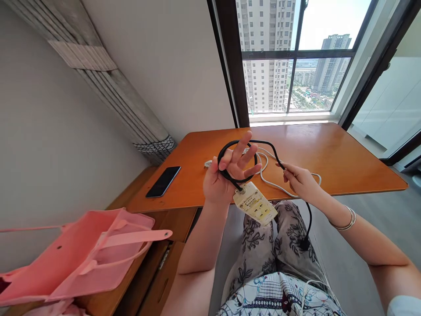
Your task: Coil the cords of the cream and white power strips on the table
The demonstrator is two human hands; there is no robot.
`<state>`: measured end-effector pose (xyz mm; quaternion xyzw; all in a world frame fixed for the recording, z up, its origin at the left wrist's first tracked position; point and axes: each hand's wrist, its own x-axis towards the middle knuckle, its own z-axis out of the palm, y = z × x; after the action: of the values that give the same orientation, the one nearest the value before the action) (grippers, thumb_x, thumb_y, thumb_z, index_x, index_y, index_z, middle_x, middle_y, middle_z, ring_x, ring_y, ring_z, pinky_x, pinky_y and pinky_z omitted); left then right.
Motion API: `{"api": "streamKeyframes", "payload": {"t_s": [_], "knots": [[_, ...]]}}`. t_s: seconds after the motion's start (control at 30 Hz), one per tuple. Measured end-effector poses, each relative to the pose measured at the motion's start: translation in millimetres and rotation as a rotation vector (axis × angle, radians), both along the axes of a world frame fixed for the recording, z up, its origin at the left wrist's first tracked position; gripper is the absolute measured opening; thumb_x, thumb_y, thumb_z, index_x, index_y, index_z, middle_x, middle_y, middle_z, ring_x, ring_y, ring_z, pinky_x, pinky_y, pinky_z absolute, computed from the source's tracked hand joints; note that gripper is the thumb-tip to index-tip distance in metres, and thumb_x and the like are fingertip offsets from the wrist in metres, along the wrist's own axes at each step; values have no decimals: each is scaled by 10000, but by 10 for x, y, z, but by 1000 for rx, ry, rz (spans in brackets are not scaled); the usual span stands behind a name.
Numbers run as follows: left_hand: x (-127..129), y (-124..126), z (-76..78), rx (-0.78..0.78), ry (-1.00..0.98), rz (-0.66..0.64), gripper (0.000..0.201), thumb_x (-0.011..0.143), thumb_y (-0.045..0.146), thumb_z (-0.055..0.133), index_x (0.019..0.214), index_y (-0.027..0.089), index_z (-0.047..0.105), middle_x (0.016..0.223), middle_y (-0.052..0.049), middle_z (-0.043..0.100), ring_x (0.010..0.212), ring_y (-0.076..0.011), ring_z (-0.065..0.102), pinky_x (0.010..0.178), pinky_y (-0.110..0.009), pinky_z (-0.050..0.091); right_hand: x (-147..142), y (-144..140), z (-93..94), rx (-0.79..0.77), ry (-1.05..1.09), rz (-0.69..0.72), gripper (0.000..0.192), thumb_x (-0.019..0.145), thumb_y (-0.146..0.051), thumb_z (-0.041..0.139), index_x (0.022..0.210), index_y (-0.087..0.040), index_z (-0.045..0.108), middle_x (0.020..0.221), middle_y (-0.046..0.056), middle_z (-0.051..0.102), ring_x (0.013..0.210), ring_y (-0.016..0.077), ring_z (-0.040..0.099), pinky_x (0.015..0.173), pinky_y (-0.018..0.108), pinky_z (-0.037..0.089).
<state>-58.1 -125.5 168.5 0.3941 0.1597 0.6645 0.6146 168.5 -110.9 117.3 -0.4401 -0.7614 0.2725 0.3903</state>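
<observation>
My left hand [226,177] is raised above the table's near edge, with a loop of black power cord [275,154] around its fingers. The middle fingers stay spread while the cord sits in the hand's grip. From that cord a white power strip [255,204] with yellow markings hangs tilted over my lap. To the right, my right hand [300,181] pinches the same cord between thumb and fingers. Below it the free end drops to a black plug [305,243] over my knee.
A white cable [272,182] lies loosely coiled on the wooden table [345,162], behind my hands. A dark phone [163,181] rests at the table's left side. An open pink bag [88,254] stands at lower left, on a wooden cabinet [164,272]. Beyond the table is a window.
</observation>
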Motion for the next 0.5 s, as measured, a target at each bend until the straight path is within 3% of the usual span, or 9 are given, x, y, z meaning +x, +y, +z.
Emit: {"api": "streamKeyframes", "payload": {"t_s": [0.07,0.17,0.33,0.5], "knots": [[29,-5,-3,34,25,9,501,928,549,549,630,187,374,1470,-57,539,1252,-290,603,764,-375,613,-34,-55,-24,102,-123,25,400,971,-265,422,1311,-174,613,841,72,655,762,196,629,723,332,512],[66,9,-13,74,40,4,465,899,515,620,638,189,417,1542,-42,458,1428,-327,433,907,-457,592,-94,-154,-37,120,-283,91,516,970,-238,418,1477,-161,467,993,136,679,909,257,647,813,406,520],[64,75,-4,146,-12,108,425,888,474,658,630,189,475,1567,-3,432,1500,-282,323,990,-416,562,-182,-280,-230,27,-335,236,740,954,-228,454,1614,-153,128,1020,128,679,865,246,652,808,420,540],[-33,152,-8,171,-37,179,380,895,450,658,640,199,529,1535,6,482,1502,-261,327,1006,-375,553,-155,-361,-480,118,-326,199,703,983,-239,387,1618,-158,96,1102,159,647,927,256,657,837,433,567]]}}
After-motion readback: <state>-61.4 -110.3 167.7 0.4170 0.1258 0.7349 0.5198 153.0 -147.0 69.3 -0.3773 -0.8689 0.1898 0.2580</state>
